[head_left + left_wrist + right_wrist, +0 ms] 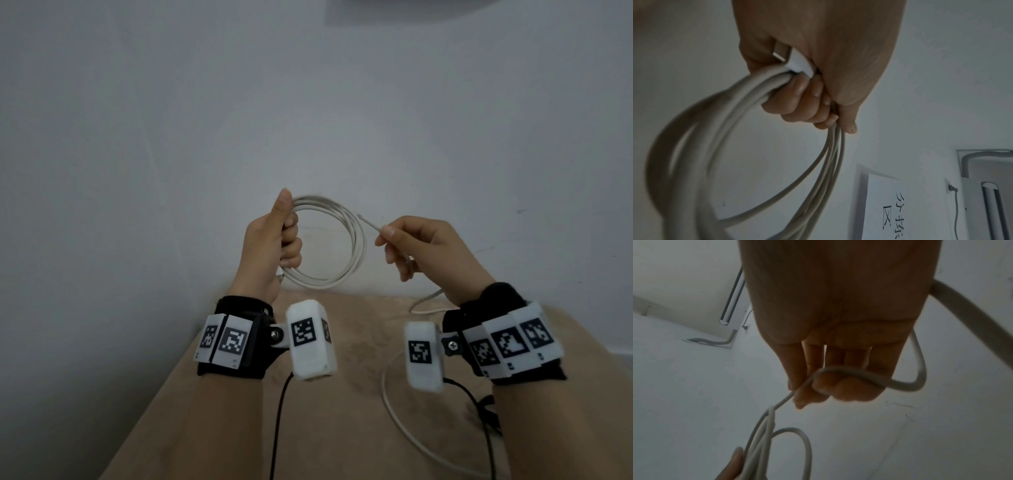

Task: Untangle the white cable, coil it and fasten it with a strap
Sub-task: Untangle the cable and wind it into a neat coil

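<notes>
The white cable (346,240) forms a round coil of several loops held up in front of the wall. My left hand (274,240) grips the coil's left side in a fist, thumb up; the left wrist view shows the loops (748,146) and a white plug (797,63) clamped in that fist. My right hand (407,243) pinches the free strand (370,224) just right of the coil, and in the right wrist view that strand (859,374) runs across the curled fingers. The rest of the cable (404,428) trails down onto the beige surface. No strap is visible.
A beige padded surface (325,394) lies below my hands, against a plain white wall (308,102). Black wrist-camera leads (279,421) hang from both wrists. A paper sign (884,207) and a wall socket (951,189) show on the wall in the left wrist view.
</notes>
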`<action>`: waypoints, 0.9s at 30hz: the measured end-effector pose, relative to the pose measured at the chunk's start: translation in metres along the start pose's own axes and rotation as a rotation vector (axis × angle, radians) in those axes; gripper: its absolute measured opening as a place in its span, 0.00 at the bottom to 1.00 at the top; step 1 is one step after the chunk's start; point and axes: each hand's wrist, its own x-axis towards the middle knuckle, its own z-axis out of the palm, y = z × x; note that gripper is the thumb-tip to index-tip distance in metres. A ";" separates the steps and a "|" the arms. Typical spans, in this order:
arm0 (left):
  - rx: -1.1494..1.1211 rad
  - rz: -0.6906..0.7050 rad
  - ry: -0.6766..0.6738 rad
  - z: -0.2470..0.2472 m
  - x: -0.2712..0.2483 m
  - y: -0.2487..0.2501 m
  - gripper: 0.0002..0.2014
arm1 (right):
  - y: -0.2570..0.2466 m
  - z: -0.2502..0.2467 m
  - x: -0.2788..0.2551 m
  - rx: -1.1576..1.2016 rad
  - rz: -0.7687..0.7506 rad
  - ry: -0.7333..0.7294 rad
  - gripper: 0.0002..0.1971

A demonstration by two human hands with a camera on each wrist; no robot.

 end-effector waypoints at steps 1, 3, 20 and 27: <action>-0.003 -0.003 -0.002 0.001 0.000 0.000 0.21 | 0.000 0.002 0.000 0.009 0.014 -0.039 0.12; 0.001 -0.007 -0.004 0.002 0.000 -0.002 0.21 | -0.002 0.005 -0.001 0.024 0.035 -0.096 0.11; -0.047 0.016 0.108 0.019 -0.001 -0.010 0.22 | -0.004 0.018 0.003 -0.002 0.080 -0.002 0.16; -0.119 0.009 0.056 0.031 -0.003 -0.012 0.22 | 0.003 0.028 0.003 -0.134 0.021 -0.082 0.09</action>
